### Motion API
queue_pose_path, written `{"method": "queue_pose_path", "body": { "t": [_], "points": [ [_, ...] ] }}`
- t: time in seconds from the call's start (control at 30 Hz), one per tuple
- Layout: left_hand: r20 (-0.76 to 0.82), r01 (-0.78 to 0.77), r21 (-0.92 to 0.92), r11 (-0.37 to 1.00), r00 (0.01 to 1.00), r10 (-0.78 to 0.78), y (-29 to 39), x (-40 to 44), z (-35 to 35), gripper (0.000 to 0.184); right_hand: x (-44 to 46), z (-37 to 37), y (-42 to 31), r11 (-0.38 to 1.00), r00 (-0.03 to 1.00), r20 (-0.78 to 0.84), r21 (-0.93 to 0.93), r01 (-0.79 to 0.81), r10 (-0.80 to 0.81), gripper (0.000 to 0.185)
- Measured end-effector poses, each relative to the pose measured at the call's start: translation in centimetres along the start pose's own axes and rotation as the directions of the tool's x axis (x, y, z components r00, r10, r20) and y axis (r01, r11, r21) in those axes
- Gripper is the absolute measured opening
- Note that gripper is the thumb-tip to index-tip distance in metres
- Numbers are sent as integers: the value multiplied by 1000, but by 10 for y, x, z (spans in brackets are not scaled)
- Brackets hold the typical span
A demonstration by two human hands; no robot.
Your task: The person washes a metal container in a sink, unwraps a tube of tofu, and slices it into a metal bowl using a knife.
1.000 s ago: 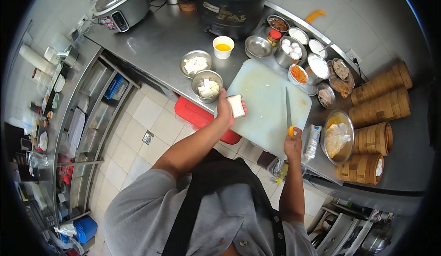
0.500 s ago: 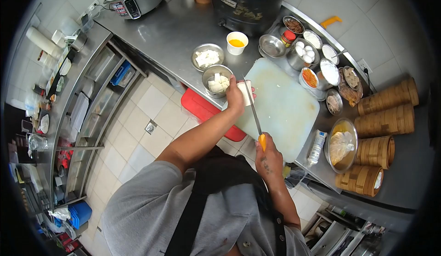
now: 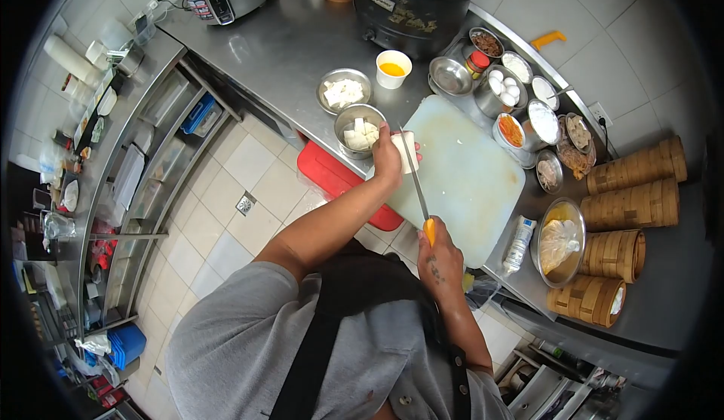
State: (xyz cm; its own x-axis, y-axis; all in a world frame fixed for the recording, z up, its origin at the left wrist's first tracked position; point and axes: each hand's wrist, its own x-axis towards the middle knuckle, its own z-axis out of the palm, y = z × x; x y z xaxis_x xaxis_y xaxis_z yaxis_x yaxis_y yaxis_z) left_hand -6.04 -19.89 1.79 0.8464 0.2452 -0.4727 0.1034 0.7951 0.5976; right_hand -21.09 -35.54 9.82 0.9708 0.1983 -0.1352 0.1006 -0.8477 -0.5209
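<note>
My left hand (image 3: 389,157) holds a white block that looks like tofu (image 3: 409,153), close beside a metal bowl (image 3: 342,135) of white cubes. In my right hand (image 3: 440,252) is a knife (image 3: 421,194) with an orange handle; its long blade lies over the white block. Both hands are above the left part of a pale cutting board (image 3: 475,186). Behind the first bowl stands a second metal bowl (image 3: 368,97) with white pieces. A white paper cup (image 3: 393,79) with yellow liquid is to its right.
Several small bowls, a pot of eggs (image 3: 498,102) and a red-lidded jar (image 3: 477,61) stand past the board. Bamboo steamers (image 3: 630,201) and a metal bowl with a bag (image 3: 541,250) line the right. A black pot (image 3: 415,16) is at the back; a red bin (image 3: 324,171) sits below the counter edge.
The view has shifted slightly. My hands, the knife and the white block keep nearly the same positions relative to each other.
</note>
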Motion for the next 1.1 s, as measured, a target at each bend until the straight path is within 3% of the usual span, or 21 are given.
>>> {"method": "queue_pose_path", "body": {
  "t": [0.43, 0.53, 0.73, 0.8, 0.83, 1.1],
  "points": [
    [30, 89, 2, 996, 996, -89, -4, -3, -7, 54, 9, 17, 13, 999, 999, 23, -49, 23, -22, 35],
    [21, 110, -4, 994, 994, -110, -4, -5, -6, 56, 12, 18, 14, 998, 995, 75, -26, -62, 64, 39],
    [143, 206, -109, 973, 971, -189, 4, -3, -21, 52, 2, 8, 12, 985, 993, -92, 148, 84, -71, 38],
    [216, 225, -143, 964, 957, -192, 2, 8, -29, 49, 0, -5, 4, 897, 996, 41, 432, -91, 81, 37],
    [324, 266, -162, 950, 924, -203, 8, 3, -32, 45, 0, -12, 2, 813, 983, 121, 552, -184, 140, 37],
    [466, 226, -177, 958, 876, -121, 15, -5, -25, 33, 2, -27, 7, 822, 965, 233, 522, -229, 121, 39]
  ]
}}
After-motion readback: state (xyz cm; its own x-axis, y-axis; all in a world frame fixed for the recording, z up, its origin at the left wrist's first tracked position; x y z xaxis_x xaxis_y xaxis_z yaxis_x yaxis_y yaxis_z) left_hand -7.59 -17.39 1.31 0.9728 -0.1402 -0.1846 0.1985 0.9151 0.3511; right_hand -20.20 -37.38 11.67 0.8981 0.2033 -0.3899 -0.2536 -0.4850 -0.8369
